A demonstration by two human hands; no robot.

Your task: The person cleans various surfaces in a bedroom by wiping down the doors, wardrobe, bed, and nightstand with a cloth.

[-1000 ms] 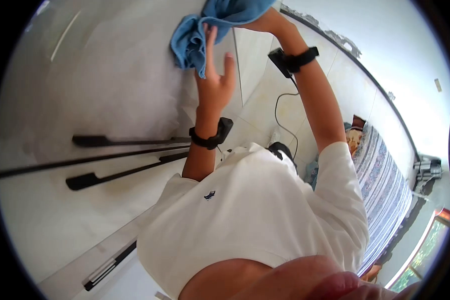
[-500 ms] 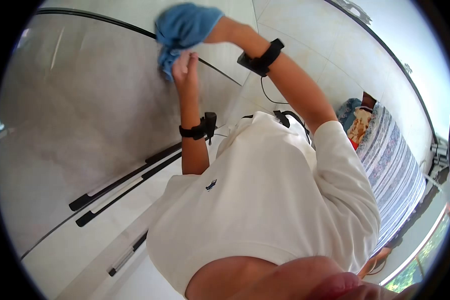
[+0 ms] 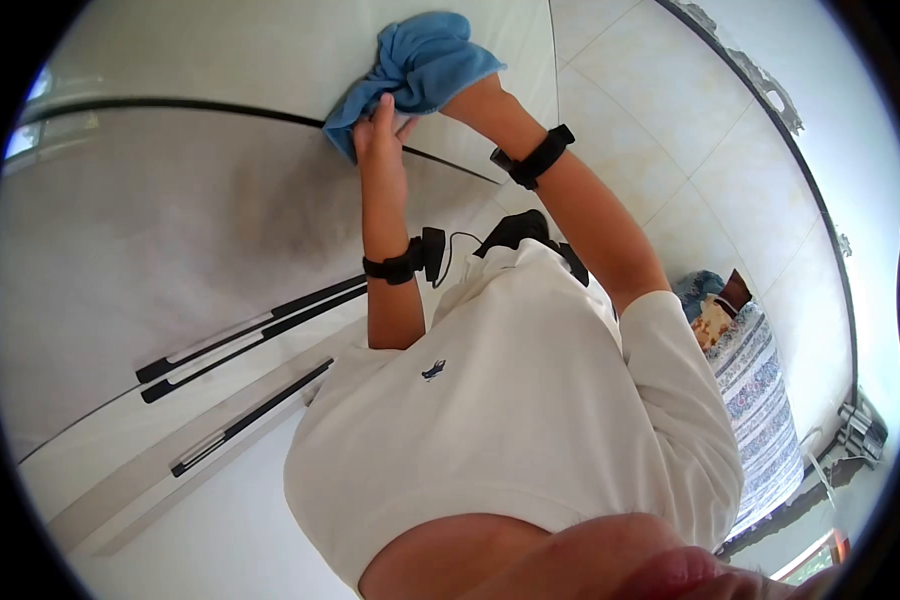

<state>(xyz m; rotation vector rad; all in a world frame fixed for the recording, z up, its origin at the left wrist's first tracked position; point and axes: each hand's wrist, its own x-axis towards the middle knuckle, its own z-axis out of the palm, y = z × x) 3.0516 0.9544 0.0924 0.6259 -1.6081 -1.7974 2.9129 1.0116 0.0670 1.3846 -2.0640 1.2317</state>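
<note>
A blue cloth [image 3: 425, 65] is bunched against the glossy pale panel [image 3: 220, 55], just above a dark curved seam [image 3: 200, 104]. My right hand [image 3: 475, 100] is mostly covered by the cloth, with only the heel and wrist showing; its fingers are hidden in the folds. At the cloth's lower left edge is my left hand [image 3: 378, 130], its thumb raised along the fabric and its fingers closed on it. Both wrists wear black strapped devices, one on the left wrist [image 3: 405, 262] and one on the right wrist [image 3: 540, 160].
Long black handles [image 3: 260, 330] run along the panel's lower left, with another dark handle [image 3: 260, 415] below. On the right, a striped fabric cover [image 3: 760, 410] lies beside a patterned cloth [image 3: 710, 322]. Pale tiles [image 3: 640, 120] meet a dark edge strip [image 3: 810, 180]. A thin cable hangs near my waist.
Both hands and the blue cloth have shifted to the right in view. The cloth looks more spread out, and the whole view has tilted slightly.
</note>
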